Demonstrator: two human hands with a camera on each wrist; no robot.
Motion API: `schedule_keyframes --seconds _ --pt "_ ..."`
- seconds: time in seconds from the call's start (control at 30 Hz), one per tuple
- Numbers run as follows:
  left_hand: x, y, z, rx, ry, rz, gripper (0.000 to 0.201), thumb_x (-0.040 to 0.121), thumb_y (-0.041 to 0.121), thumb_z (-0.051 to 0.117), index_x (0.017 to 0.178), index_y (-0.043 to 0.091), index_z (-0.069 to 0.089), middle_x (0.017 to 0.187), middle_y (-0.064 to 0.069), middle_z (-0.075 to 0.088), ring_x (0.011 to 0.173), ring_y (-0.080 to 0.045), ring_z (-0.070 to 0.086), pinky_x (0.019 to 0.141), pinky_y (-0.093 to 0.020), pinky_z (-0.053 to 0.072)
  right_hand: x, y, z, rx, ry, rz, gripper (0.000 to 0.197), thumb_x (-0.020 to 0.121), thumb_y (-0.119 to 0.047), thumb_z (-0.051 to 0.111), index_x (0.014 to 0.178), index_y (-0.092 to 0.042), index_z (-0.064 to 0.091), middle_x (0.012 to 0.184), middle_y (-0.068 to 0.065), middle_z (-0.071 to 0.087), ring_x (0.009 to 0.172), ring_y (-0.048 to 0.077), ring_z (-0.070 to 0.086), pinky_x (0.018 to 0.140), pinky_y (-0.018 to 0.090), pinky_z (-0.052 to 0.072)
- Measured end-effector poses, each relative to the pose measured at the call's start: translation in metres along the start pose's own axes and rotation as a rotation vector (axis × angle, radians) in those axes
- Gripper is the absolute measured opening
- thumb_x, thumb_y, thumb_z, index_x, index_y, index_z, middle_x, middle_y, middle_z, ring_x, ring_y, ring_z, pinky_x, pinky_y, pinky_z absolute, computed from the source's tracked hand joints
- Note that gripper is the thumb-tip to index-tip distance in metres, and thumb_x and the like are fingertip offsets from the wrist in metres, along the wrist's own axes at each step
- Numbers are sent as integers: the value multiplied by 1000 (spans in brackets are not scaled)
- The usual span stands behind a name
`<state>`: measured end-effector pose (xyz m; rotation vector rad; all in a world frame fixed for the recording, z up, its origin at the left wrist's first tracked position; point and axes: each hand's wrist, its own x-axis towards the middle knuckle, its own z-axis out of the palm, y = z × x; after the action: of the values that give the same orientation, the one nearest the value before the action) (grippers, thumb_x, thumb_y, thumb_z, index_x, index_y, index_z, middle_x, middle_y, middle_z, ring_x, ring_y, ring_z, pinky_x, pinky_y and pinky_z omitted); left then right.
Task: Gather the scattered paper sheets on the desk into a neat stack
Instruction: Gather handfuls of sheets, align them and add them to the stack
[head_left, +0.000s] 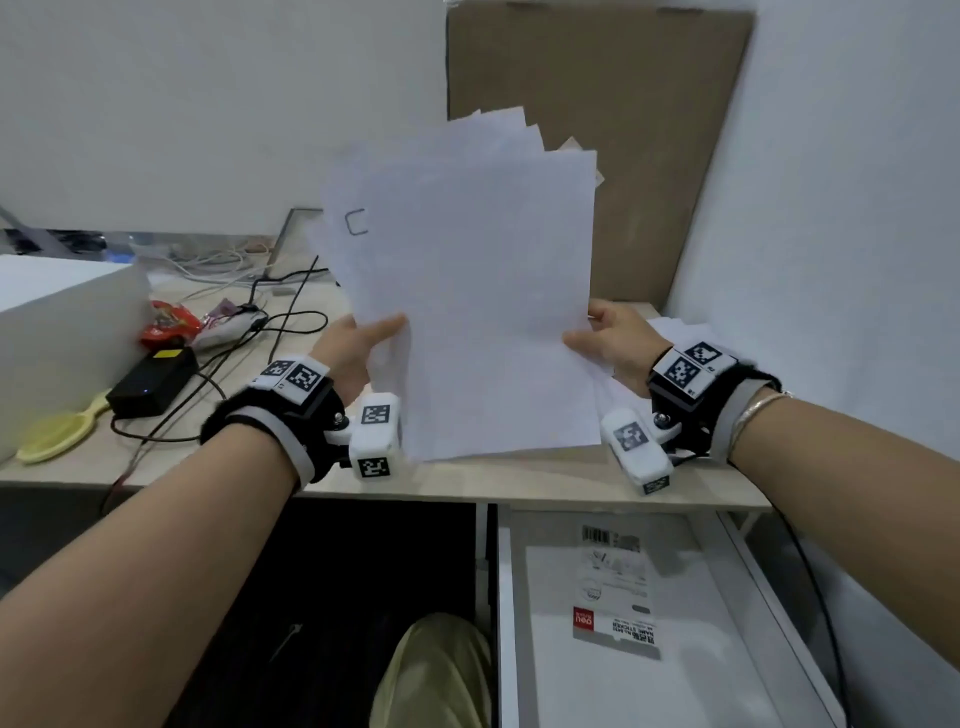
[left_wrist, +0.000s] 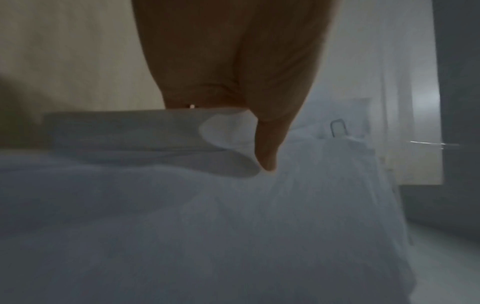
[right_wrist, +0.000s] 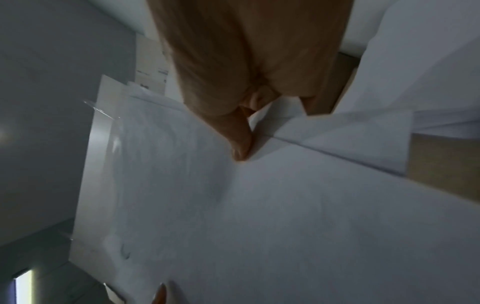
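A fanned bundle of white paper sheets (head_left: 467, 280) stands upright above the wooden desk (head_left: 467, 480), its top corners splayed out of line. My left hand (head_left: 358, 343) pinches the bundle's left edge, thumb in front. My right hand (head_left: 608, 338) pinches its right edge. One sheet bears a small drawn rectangle (head_left: 356, 223). The left wrist view shows my thumb (left_wrist: 265, 148) pressed on the paper sheets (left_wrist: 233, 226). My right thumb (right_wrist: 241, 144) lies on the paper sheets (right_wrist: 285, 205). More white paper (head_left: 680, 330) lies flat on the desk behind my right hand.
A brown cardboard panel (head_left: 649, 156) leans on the wall behind the bundle. On the left of the desk lie a black power adapter (head_left: 150, 382) with cables, a yellow brush (head_left: 57, 431), snack wrappers (head_left: 171, 325) and a white box (head_left: 57, 332). An open drawer (head_left: 649, 623) sits below.
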<state>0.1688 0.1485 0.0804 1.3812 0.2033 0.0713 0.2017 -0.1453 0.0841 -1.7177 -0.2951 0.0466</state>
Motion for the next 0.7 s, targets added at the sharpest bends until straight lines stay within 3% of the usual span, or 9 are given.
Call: schedule_keyframes --seconds 0.03,0.1,0.2,0.33,0.47,0.53,0.7 --pt "3 7 4 -13 16 78 22 90 12 63 110 2 62 100 -8 71 84 -24 67 61 -29 55 1 -5 -1 23 15 -16 31 88 14 52 111 -5 62 94 2 71 78 12 69 78 25 56" --pt "6 25 12 -15 16 194 10 90 7 61 99 3 64 92 -7 71 80 -22 68 68 -31 55 6 -19 -2 45 61 -44 30 88 11 55 115 2 61 97 8 71 79 16 68 76 25 57" --pt "13 43 22 31 -17 257 27 85 2 66 111 -3 63 107 -14 69 89 -27 68 79 -36 55 18 -34 3 84 94 -59 36 87 6 59 123 9 56 120 23 62 94 28 62 87 32 52" --pt "14 47 33 75 -56 299 47 76 -3 72 122 0 61 113 -13 69 97 -27 68 77 -34 58 32 -33 16 108 62 -51 41 79 -3 72 118 1 61 122 21 63 110 37 62 100 53 46" --pt "17 50 31 89 -151 309 62 68 3 78 127 3 57 120 -13 67 107 -29 66 88 -42 54 42 -35 22 144 73 -68 41 81 -4 72 120 -7 60 120 16 65 110 32 62 99 48 48" --pt "20 58 32 103 -181 314 64 68 5 79 128 5 57 120 -12 67 107 -29 66 91 -45 53 50 -38 24 141 114 -62 44 80 -7 73 122 -4 60 119 16 66 109 31 63 100 49 47" --pt "40 79 38 93 -107 351 55 68 4 80 121 3 62 115 -14 69 104 -32 66 92 -47 53 71 -54 34 40 207 -64 32 85 -11 69 113 2 64 112 21 68 102 35 66 95 49 51"
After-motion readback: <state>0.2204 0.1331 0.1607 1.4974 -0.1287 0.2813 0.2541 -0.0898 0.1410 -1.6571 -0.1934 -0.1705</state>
